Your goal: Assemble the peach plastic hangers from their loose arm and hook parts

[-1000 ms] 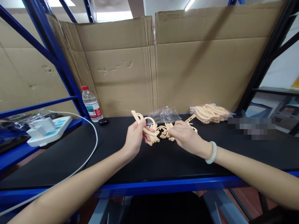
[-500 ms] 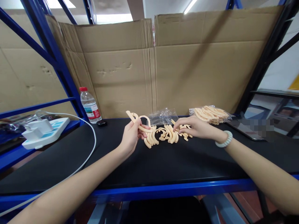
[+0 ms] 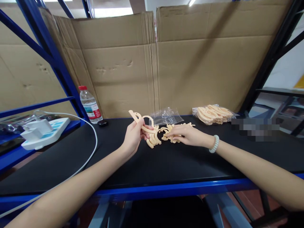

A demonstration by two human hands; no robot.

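Note:
My left hand point(image 3: 134, 133) is closed around beige plastic pieces point(image 3: 136, 116), a flat strip and a curved hook-like part, held up above the table. Below and right of it, a row of beige curved arms point(image 3: 154, 138) lies side by side on the black tabletop. My right hand point(image 3: 186, 134) reaches over the middle of the loose pieces, palm down, fingers stretched leftward and thumb apart from them. Its fingertips are at a small beige piece point(image 3: 164, 137); a firm hold on it does not show. The hand covers part of the pile, and small beige parts point(image 3: 190, 124) stick out behind it.
Behind the pieces lies a crumpled clear bag point(image 3: 167, 116). A filled bag of beige parts point(image 3: 212, 114) sits at the back right. On the left are a water bottle point(image 3: 90, 106), a small black object point(image 3: 103, 123), a power strip point(image 3: 45, 134) and a white cable point(image 3: 96, 142).
My right hand has moved left from the small parts to the middle of the pile. My left hand keeps its pieces in nearly the same place. The view has tilted slightly down.

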